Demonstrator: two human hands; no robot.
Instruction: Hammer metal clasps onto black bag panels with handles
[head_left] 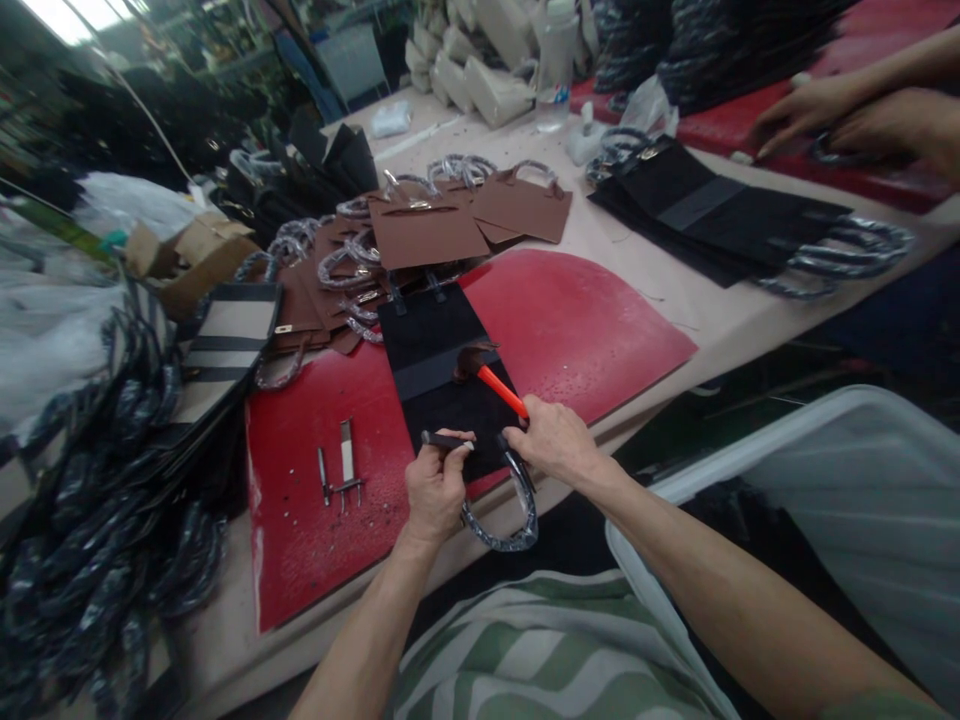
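A hammer [501,388] with an orange handle is gripped in my right hand [556,438], its dark head lying over the black bag panel [420,340]. The thumb and finger of that hand are also at one end of a plastic-wrapped bag handle [517,535], which loops toward my body. My left hand [439,490] pinches a short dark rod-like piece [442,440] at the panel's near edge; its exact kind is unclear. The panel lies flat across a red board [592,320]. On the board's left are a pronged metal punch [347,455] and a thin metal rod [323,475].
Brown bag panels [427,232] are piled behind the board. Black panels [697,210] lie to the right, and wrapped handles [112,560] hang at the left. A white bin [847,420] stands at lower right. Another person's hands [840,115] are at upper right.
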